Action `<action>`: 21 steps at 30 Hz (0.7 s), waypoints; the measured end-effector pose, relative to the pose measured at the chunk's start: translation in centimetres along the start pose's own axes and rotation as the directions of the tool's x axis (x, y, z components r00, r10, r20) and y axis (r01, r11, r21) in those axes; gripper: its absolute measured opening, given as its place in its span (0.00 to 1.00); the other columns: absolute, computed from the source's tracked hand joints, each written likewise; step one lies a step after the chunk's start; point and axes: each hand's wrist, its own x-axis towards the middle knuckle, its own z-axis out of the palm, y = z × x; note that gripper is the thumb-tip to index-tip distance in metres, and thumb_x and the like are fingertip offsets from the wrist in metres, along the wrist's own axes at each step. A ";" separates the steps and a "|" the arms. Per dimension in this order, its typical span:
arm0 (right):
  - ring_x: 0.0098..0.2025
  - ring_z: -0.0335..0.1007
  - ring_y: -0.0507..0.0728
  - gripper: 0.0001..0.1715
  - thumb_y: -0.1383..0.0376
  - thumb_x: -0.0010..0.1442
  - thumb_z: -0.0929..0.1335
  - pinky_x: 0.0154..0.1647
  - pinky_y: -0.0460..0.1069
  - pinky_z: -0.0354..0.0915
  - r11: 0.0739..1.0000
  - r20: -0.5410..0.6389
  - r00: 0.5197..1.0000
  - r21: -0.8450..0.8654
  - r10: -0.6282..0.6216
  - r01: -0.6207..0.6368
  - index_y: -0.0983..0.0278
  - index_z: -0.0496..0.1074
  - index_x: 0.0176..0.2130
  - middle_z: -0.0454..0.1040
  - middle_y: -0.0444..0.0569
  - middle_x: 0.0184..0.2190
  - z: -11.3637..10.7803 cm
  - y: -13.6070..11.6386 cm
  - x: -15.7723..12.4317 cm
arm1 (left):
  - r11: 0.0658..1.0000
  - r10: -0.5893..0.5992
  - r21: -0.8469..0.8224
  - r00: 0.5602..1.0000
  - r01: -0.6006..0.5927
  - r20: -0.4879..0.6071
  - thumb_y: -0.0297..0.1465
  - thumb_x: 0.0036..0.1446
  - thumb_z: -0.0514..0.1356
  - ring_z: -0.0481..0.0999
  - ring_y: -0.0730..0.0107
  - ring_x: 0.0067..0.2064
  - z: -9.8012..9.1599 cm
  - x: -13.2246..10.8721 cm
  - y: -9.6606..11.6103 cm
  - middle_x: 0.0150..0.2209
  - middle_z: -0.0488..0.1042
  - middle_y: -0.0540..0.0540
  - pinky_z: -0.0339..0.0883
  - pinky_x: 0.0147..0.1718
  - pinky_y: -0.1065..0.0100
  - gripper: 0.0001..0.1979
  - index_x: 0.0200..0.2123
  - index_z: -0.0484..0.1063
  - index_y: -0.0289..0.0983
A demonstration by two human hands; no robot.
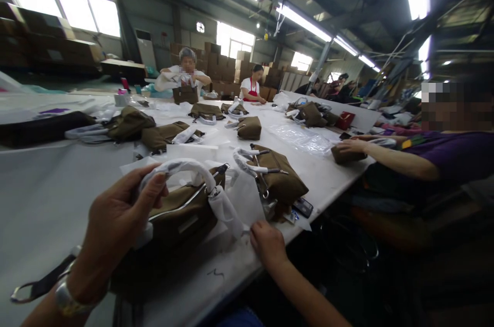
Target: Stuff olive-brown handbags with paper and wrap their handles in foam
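Observation:
A brown handbag [181, 216] lies on the white table [46, 198] in front of me, its handle [181, 168] wrapped in white paper. My left hand [116, 224] grips the bag's near end, thumb hooked over the wrapped handle. My right hand [267, 242] is closed in a pinch on the loose end of the white wrapping paper [227, 211] that hangs from the handle's right side. A dark strap with a metal ring [36, 286] trails from the bag by my left wrist.
A second brown bag [280, 178] with a wrapped handle sits just right of mine, a phone [303, 207] beside it. Several more bags [165, 135] and a clear plastic sheet [301, 138] lie farther along. A co-worker's arm [386, 155] rests at right; other people work at the far end.

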 end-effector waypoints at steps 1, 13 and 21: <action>0.46 0.77 0.64 0.08 0.71 0.65 0.66 0.46 0.52 0.68 0.999 -0.032 0.999 0.033 0.011 -0.010 0.64 0.77 0.38 0.79 0.56 0.42 -0.7 0.2 -0.1 | 0.999 -0.039 -0.034 0.999 0.040 0.030 0.53 0.60 0.62 0.75 0.71 0.29 -0.3 0.0 -0.1 0.30 0.78 0.52 0.69 0.31 0.73 0.25 0.50 0.79 0.41; 0.49 0.78 0.62 0.12 0.74 0.59 0.71 0.51 0.50 0.70 0.958 -0.053 0.995 0.272 -0.081 0.092 0.61 0.80 0.42 0.81 0.52 0.44 -1.0 2.7 -1.8 | 0.957 -0.230 -0.129 0.951 0.259 0.206 0.61 0.51 0.64 0.78 0.65 0.34 -1.7 0.5 -0.3 0.34 0.80 0.47 0.73 0.29 0.73 0.36 0.51 0.77 0.40; 0.52 0.74 0.62 0.17 0.76 0.63 0.67 0.55 0.53 0.69 0.962 -0.056 0.991 0.237 -0.124 0.134 0.62 0.80 0.45 0.80 0.54 0.47 3.3 5.0 -3.4 | 0.977 -0.170 -0.101 0.970 0.190 0.175 0.61 0.53 0.62 0.76 0.67 0.32 -1.1 0.4 -0.7 0.32 0.79 0.49 0.69 0.28 0.74 0.30 0.41 0.78 0.40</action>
